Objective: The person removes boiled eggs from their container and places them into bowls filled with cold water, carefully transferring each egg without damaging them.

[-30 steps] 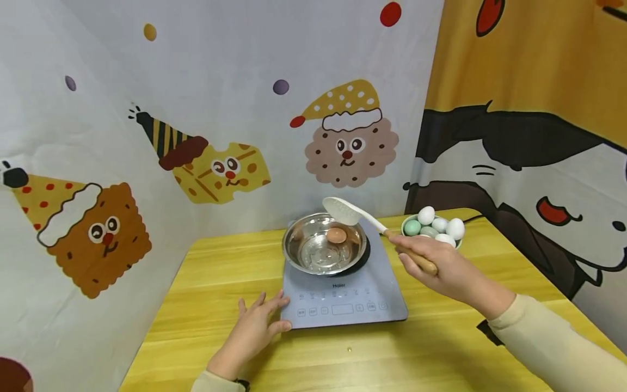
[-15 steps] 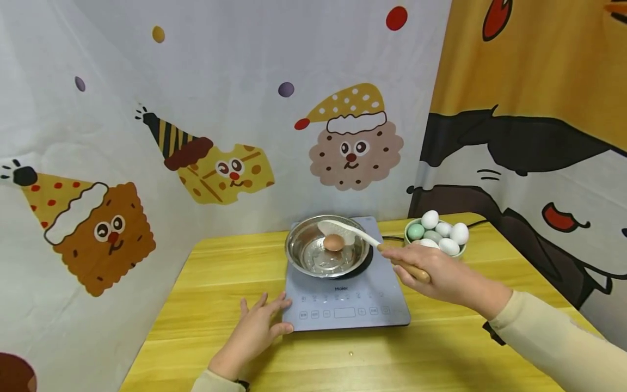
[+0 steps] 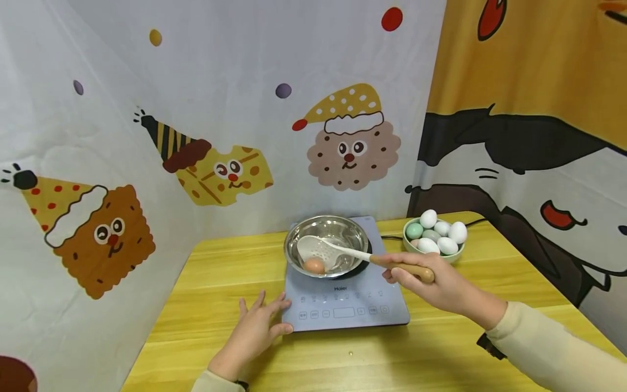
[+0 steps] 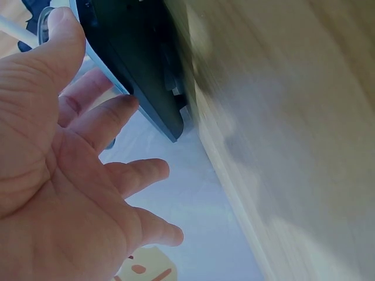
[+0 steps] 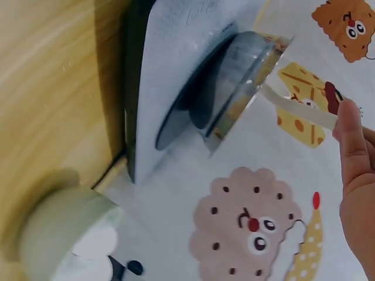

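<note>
My right hand grips the wooden handle of a white slotted spoon. The spoon's holed head is inside a shiny steel bowl and lies against a brown egg near the bowl's front left. Beneath the bowl is a pale induction cooktop. My left hand touches the cooktop's left edge with thumb and fingertips, its other fingers spread. In the left wrist view, the palm of the left hand faces the camera beside the cooktop's dark underside.
A pale green bowl of white, greenish and brown eggs stands at the back right of the wooden table. A black cord runs behind the cooktop. A printed cloth hangs directly behind the table.
The slotted spoon has come down from above the bowl into it and swept left and toward me. The brown egg has shifted to the bowl's front left. My left hand stays put.
</note>
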Demonstrator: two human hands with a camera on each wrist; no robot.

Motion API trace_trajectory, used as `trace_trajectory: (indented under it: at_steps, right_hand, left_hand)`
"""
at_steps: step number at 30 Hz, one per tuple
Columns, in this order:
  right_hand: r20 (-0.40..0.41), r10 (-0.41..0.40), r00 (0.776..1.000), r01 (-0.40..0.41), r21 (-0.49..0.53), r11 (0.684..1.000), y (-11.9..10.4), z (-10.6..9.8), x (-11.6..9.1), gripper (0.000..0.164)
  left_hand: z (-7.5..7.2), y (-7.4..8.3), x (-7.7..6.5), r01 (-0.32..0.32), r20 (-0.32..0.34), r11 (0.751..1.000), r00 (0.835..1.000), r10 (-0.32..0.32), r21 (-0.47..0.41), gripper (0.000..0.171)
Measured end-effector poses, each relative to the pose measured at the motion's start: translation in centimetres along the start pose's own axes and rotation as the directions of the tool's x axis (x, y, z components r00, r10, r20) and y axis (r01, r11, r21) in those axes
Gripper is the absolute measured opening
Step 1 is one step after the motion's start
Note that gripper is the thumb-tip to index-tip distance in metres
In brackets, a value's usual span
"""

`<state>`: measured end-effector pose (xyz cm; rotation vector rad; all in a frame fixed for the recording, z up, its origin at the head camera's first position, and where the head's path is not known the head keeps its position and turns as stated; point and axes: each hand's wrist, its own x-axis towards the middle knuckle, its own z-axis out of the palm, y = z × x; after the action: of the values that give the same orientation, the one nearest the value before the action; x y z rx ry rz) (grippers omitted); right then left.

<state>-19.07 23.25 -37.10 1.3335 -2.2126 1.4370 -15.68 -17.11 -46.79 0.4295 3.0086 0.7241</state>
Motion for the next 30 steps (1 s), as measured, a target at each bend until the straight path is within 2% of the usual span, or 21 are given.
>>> trace_trajectory:
  at_steps: [2,4,6,8,11,15,18,21,25,30]
  right_hand:
    - [-0.03,0.074,0.997,-0.071,0.096,0.993,0.3,0.0,-0.1,0.034]
    - [-0.056,0.157,0.986,-0.145,0.182,0.973,0.7,-0.1,-0.3,0.032]
    - [-0.078,0.249,0.965,-0.223,0.256,0.941,1.1,-0.2,-0.3,0.031]
    - [-0.081,0.346,0.935,-0.306,0.314,0.899,1.5,-0.3,-0.3,0.034]
    - [-0.073,0.467,0.881,-0.392,0.439,0.808,2.0,-0.2,-0.4,0.037]
    - [-0.063,0.576,0.815,-0.415,0.631,0.656,2.7,0.1,-0.4,0.033]
    - [-0.055,0.619,0.783,-0.393,0.729,0.561,3.1,0.3,-0.6,0.03]
    - [-0.055,0.644,0.763,-0.361,0.79,0.495,3.2,0.1,-0.6,0.03]
    - [-0.074,0.651,0.756,-0.316,0.829,0.462,2.6,-0.9,-0.4,0.032]
    - [-0.114,0.63,0.768,-0.273,0.832,0.483,1.1,-3.6,-0.3,0.033]
  left_hand:
    - [0.0,0.0,0.0,-0.002,-0.001,1.0,1.0,0.002,0.002,0.059]
    - [0.0,0.0,-0.1,-0.003,-0.001,1.0,1.0,0.003,0.005,0.059]
    - [0.0,0.0,-0.1,-0.004,-0.001,1.0,1.0,0.004,0.011,0.059]
    - [0.0,0.0,-0.1,-0.004,-0.003,1.0,1.0,0.004,0.016,0.059]
    - [0.0,0.0,-0.1,-0.004,-0.008,1.0,1.0,0.004,0.015,0.058]
    - [0.1,0.0,-0.1,-0.002,-0.016,1.0,1.0,0.002,0.013,0.057]
    - [0.1,0.0,0.0,0.0,-0.017,1.0,1.0,0.001,0.012,0.058]
    - [0.1,-0.1,0.0,0.0,-0.015,1.0,1.0,0.0,0.009,0.058]
    - [0.2,-0.2,0.1,0.001,-0.009,1.0,1.0,-0.001,0.003,0.058]
    - [0.1,-0.3,0.1,0.001,-0.005,1.0,1.0,-0.001,-0.005,0.058]
